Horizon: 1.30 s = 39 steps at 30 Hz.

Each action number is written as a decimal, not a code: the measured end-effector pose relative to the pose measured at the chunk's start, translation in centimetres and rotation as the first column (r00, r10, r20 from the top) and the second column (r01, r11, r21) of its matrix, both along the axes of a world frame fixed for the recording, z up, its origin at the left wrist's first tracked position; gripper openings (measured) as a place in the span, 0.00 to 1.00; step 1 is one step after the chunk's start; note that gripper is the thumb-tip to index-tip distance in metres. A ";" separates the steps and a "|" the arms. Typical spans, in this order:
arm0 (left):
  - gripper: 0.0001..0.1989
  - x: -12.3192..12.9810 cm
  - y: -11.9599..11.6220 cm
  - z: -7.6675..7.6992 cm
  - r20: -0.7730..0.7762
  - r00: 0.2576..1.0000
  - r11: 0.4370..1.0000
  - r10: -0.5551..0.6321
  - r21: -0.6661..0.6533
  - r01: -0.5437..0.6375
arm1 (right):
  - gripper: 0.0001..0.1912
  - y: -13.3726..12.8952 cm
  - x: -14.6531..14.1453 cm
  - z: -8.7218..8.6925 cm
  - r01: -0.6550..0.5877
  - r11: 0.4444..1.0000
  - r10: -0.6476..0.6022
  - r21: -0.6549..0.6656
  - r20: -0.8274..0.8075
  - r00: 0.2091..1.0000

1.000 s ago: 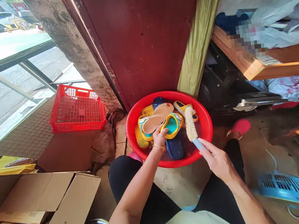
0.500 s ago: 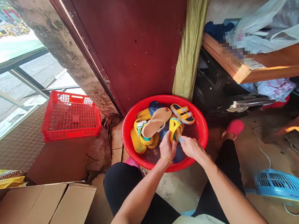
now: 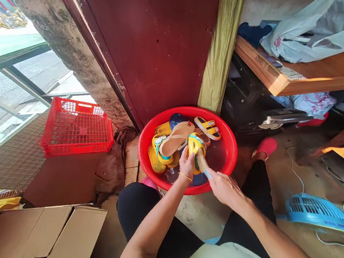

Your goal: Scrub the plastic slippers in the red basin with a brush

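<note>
My left hand (image 3: 187, 163) grips a yellow sandal (image 3: 196, 143) with white and turquoise trim, over the near half of a red basin (image 3: 235, 148). In my right hand (image 3: 221, 181), closed round its light blue handle, is a brush (image 3: 202, 159) whose bristled head reaches into the sandal's opening. Dark water lies in the basin. A tan flip-flop (image 3: 176, 139) rests across the other footwear, with another yellow sandal (image 3: 163, 161) beside it. Against the basin's far right wall leans a yellow and navy slide (image 3: 208, 128). A dark blue shoe (image 3: 176, 120) sits at the back.
A red plastic crate (image 3: 78, 131) stands to the left, above a cardboard box (image 3: 43, 237) with open flaps. Behind the basin is a dark red door (image 3: 161, 53). To the right are a wooden shelf (image 3: 280, 81) and, on the floor, a blue fan (image 3: 321, 212).
The yellow sandal has turned so its opening faces me more. My right hand and the brush have drawn back slightly toward me, showing more bristles. The whole view has shifted a little.
</note>
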<state>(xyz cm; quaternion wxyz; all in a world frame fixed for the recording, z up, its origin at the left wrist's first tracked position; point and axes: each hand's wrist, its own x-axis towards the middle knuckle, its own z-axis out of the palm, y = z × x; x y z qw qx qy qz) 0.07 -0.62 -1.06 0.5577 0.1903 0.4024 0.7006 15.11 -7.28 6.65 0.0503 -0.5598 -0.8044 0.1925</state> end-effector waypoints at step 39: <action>0.18 -3.1 0.9 0.1 -0.478 0.878 0.996 -0.007 0.078 0.050 | 0.27 -1.2 10.2 -1.3 0.218 0.976 -0.193 0.023 -0.380 0.905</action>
